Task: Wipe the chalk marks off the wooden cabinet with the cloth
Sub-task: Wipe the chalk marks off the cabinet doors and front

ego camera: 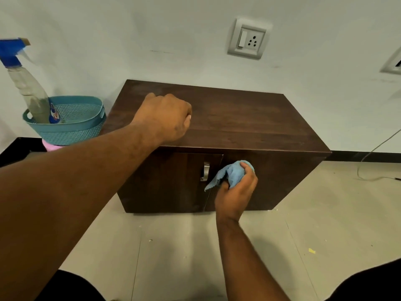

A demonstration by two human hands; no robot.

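Cabinet (pixel 238 120): dark wood, against the wall, 2 doors shut.
Left hand (pixel 162 117): curled loosely, resting on the top near the front edge, holding nothing.
Right hand (pixel 235 192): clenched around the cloth (pixel 230 173), pressed to the right door beside the handle (pixel 205 171).
Chalk marks: possibly faint smears on top, hard to tell.
Basket (pixel 71 124): left of cabinet, with 1 spray bottle (pixel 30 92).

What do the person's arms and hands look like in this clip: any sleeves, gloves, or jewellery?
Both arms are bare from wrist to as far up as the frame shows: no sleeves in view. The left hand and right hand wear no gloves, and no rings, watch or bands are visible. Dark clothing shows at the bottom corners of the frame.
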